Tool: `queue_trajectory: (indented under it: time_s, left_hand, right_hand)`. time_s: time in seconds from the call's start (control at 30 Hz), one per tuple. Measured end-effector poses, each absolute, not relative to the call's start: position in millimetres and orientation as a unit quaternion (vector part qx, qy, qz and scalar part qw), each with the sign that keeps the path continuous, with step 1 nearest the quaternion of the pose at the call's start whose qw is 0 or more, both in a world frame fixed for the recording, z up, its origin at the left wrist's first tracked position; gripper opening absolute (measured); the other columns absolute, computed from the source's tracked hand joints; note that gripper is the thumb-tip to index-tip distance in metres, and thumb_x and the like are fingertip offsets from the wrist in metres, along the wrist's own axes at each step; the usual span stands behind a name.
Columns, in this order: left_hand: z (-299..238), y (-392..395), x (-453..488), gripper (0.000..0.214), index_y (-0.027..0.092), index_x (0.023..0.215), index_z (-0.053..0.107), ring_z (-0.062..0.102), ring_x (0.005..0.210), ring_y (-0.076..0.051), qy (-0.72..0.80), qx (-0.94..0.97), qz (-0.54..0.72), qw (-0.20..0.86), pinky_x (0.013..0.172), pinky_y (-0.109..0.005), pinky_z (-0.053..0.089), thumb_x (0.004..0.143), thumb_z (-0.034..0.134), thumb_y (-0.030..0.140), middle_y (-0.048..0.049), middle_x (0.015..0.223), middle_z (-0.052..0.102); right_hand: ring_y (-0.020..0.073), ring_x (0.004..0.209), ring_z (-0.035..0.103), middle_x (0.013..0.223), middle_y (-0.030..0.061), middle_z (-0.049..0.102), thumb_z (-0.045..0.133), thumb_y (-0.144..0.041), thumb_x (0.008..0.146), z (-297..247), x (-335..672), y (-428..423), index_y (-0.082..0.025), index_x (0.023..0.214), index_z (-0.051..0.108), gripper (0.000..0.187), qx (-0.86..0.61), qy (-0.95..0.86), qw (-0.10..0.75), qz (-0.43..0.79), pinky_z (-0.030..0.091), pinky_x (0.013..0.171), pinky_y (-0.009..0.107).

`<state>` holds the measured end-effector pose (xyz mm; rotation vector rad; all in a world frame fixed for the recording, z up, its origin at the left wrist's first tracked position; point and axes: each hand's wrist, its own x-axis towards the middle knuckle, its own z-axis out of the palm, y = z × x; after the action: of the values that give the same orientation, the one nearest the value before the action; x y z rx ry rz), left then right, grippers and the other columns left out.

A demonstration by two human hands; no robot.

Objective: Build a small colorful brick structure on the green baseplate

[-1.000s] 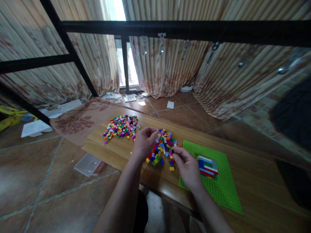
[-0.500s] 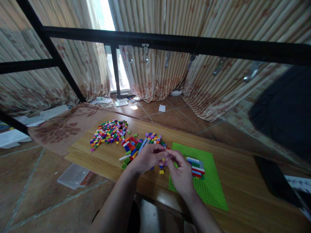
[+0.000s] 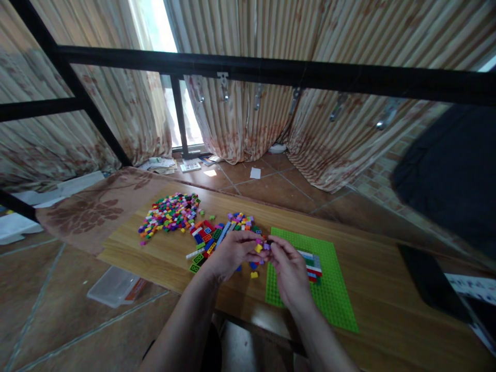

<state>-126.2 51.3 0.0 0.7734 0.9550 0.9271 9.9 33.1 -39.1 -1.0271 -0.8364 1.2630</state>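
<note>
Head view: the left hand [image 3: 228, 256] and the right hand [image 3: 289, 268] meet fingertip to fingertip just above the table, at the left edge of the green baseplate [image 3: 333, 302]. Both have thumb and forefingers pinched shut on a couple of small bricks [image 3: 260, 248], one yellow and one purple, with the other fingers curled loosely beneath. How the two pieces sit against each other is too small to tell. Fitting pieces this tiny probably goes best with the wrists resting on the wood, the studs lined up squarely before any pressure, and a straight squeeze rather than a twist, so nothing pops out and drops among the loose pieces below. Around this, striped curtains [image 3: 251, 113] hang behind a black metal frame [image 3: 271, 70], above a brown tiled floor [image 3: 58, 320] where a clear plastic box [image 3: 112, 287] lies. The wooden table [image 3: 155, 258] carries the baseplate, which holds a low striped build [image 3: 313, 262] partly hidden by the right hand. A far pile of tiny bricks [image 3: 170, 213] lies well to the left, a nearer pile of larger bricks [image 3: 215, 232] just beside the left hand, and a single yellow brick [image 3: 253, 275] below the fingers.
</note>
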Motion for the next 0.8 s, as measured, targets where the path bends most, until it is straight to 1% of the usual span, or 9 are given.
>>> queue_trajectory:
  time_s: [0.1,0.2,0.27,0.33,0.4,0.47,0.53,0.67,0.8]
  left_hand:
    - [0.1,50.8,-126.5,0.027,0.011,0.085,0.068,0.068,0.067,-0.014,0.433,0.354,0.424,0.712,0.068,-0.026,0.055,0.066,0.078,0.027,-0.0062,0.073,0.07]
    - [-0.5,51.1,-126.3,0.024,0.011,0.083,0.067,0.064,0.061,-0.011,0.443,0.368,0.423,0.699,0.062,-0.023,0.052,0.065,0.076,0.026,-0.0045,0.072,0.069]
    - [-1.5,52.0,-124.9,0.022,0.011,0.08,0.067,0.06,0.058,-0.009,0.451,0.386,0.427,0.682,0.058,-0.021,0.048,0.064,0.075,0.024,-0.0029,0.069,0.068]
    - [-3.1,53.3,-122.3,0.019,0.011,0.076,0.068,0.056,0.057,-0.008,0.458,0.402,0.447,0.654,0.057,-0.019,0.044,0.063,0.074,0.022,-0.0013,0.066,0.066]
    - [-5.4,54.3,-118.9,0.014,0.01,0.072,0.067,0.054,0.057,-0.007,0.462,0.411,0.468,0.632,0.057,-0.019,0.043,0.062,0.073,0.019,-0.0002,0.065,0.064]
    - [-8.1,54.7,-115.5,0.012,0.01,0.071,0.067,0.053,0.056,-0.007,0.461,0.422,0.468,0.625,0.057,-0.019,0.042,0.064,0.07,0.018,0.0004,0.064,0.063]
    - [-10.7,54.4,-112.7,0.01,0.011,0.072,0.066,0.052,0.055,-0.008,0.46,0.44,0.455,0.623,0.056,-0.02,0.041,0.065,0.068,0.018,0.0007,0.062,0.062]
    - [-12.7,52.6,-109.3,0.006,0.012,0.073,0.064,0.053,0.055,-0.009,0.469,0.486,0.436,0.595,0.055,-0.02,0.041,0.07,0.06,0.015,0.0008,0.062,0.06]
    - [-10.4,51.4,-109.1,0.009,0.013,0.071,0.062,0.054,0.058,-0.01,0.478,0.534,0.408,0.565,0.057,-0.02,0.042,0.071,0.054,0.01,0.0006,0.062,0.06]
  right_hand:
    - [0.0157,0.064,0.064,0.074,0.0011,0.071,0.07,-0.036,0.074,-37.4,12.2,32.4,-0.022,0.095,0.068,0.026,-0.416,-0.32,0.589,0.614,0.051,0.061,0.03]
    - [0.0133,0.065,0.063,0.079,0.0004,0.07,0.071,-0.037,0.073,-35.1,13.5,31.2,-0.022,0.094,0.069,0.026,-0.412,-0.29,0.573,0.647,0.049,0.06,0.026]
    - [0.0106,0.063,0.06,0.078,-0.0009,0.068,0.073,-0.039,0.072,-33.1,12.8,30.4,-0.022,0.092,0.069,0.027,-0.414,-0.279,0.569,0.653,0.045,0.055,0.022]
    - [0.0083,0.057,0.054,0.071,-0.0026,0.064,0.076,-0.041,0.07,-31.8,11.1,29.7,-0.02,0.087,0.069,0.028,-0.419,-0.286,0.558,0.657,0.039,0.048,0.019]
    - [0.0069,0.052,0.047,0.064,-0.0041,0.059,0.079,-0.042,0.066,-32.4,9.6,29.4,-0.018,0.083,0.068,0.031,-0.432,-0.305,0.545,0.651,0.033,0.043,0.017]
    - [0.0063,0.049,0.043,0.062,-0.0046,0.058,0.081,-0.042,0.063,-35.7,9.5,29.5,-0.018,0.083,0.067,0.035,-0.45,-0.32,0.541,0.634,0.03,0.041,0.018]
    - [0.0064,0.048,0.043,0.062,-0.0042,0.058,0.082,-0.044,0.062,-40.9,11.0,30.0,-0.018,0.082,0.067,0.036,-0.464,-0.331,0.549,0.612,0.031,0.041,0.018]
    - [0.0072,0.048,0.044,0.058,-0.0038,0.057,0.08,-0.046,0.064,-49.5,16.4,31.3,-0.017,0.078,0.067,0.034,-0.479,-0.362,0.554,0.577,0.032,0.042,0.019]
    - [0.008,0.047,0.044,0.053,-0.0044,0.055,0.078,-0.048,0.067,-49.8,18.8,31.3,-0.018,0.077,0.066,0.034,-0.499,-0.405,0.538,0.546,0.033,0.042,0.02]
